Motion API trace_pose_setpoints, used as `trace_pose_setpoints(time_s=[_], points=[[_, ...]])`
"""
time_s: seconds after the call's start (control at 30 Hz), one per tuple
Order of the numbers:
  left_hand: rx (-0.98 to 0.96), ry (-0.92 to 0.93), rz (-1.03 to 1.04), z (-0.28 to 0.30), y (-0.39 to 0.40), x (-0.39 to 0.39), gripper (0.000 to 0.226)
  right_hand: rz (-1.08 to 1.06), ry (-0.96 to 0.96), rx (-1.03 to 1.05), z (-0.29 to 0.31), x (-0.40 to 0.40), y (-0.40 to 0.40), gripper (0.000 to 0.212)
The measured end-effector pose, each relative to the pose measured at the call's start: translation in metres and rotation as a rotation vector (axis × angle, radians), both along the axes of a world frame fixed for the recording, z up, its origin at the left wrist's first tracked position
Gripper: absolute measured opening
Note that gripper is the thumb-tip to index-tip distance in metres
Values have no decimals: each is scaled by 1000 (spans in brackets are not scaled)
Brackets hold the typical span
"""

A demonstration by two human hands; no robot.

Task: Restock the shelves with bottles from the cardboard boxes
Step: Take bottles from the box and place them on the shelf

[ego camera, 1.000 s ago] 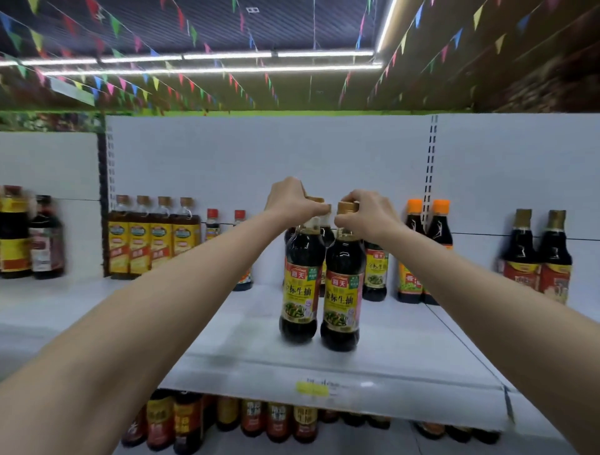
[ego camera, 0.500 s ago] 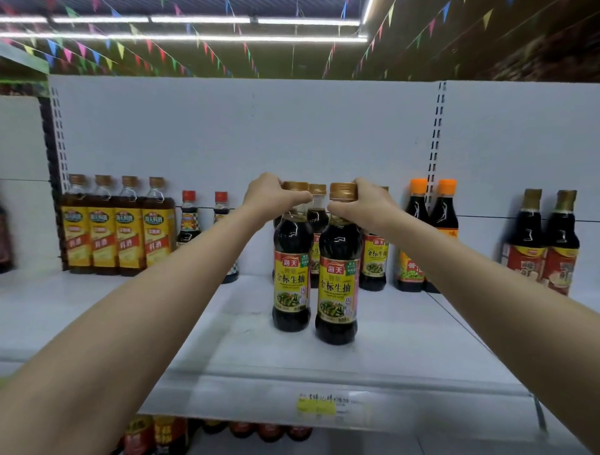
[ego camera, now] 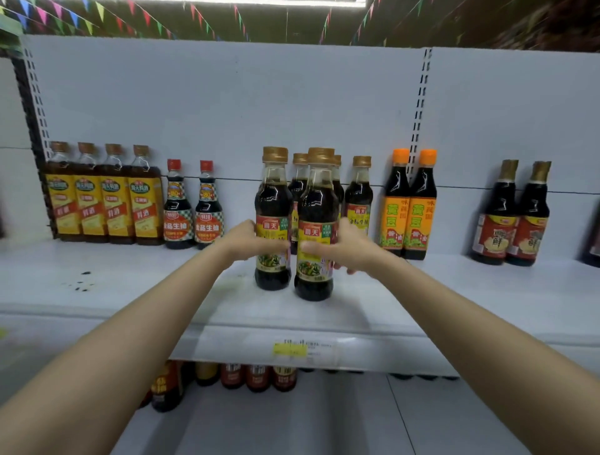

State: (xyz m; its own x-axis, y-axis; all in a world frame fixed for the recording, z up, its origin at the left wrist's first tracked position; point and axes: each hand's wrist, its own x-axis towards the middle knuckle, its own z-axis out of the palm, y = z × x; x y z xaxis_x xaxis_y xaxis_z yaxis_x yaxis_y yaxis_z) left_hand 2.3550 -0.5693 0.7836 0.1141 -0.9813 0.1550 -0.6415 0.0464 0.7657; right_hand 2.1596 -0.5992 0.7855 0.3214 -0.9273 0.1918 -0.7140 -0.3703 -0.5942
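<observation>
Left hand (ego camera: 246, 242) and right hand (ego camera: 349, 248) each grip a bottle's (ego camera: 314, 208) label.

Bright, even shop light, soft picture.
I see a white ceiling strip light (ego camera: 276, 2) glaring at the top edge, small glints on the dark glass sauce bottles (ego camera: 314, 224), motion blur on both hands, and wide-angle bending plus smearing toward the corners.
</observation>
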Motion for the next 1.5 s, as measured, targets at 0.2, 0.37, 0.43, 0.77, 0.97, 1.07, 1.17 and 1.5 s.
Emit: trace_pose_setpoints(time_s=[0.2,0.37,0.43,0.77,0.97,1.07,1.17,1.5], points=[[48,-52,70,-32,3,1,41,-37,-61,108,-44,3,14,72],[9,23,133,-39,1,0,52,-75,-144,127,-42,5,13,69],[1,44,145,-41,1,1,51,-82,-159,119,-42,6,10,74],[27,26,202,-43,-4,3,48,-88,-96,77,-46,20,-20,63],[76,-51,163,-32,-15,8,44,-104,5,31,-45,31,-41,55],[66,-87,154,-31,-23,10,42,-105,56,23,-42,37,-52,57],[74,-112,146,-29,-35,14,44,-115,97,21,-40,42,-62,58],[88,-101,101,-30,-73,29,52,-158,129,8,-42,55,-95,58]])
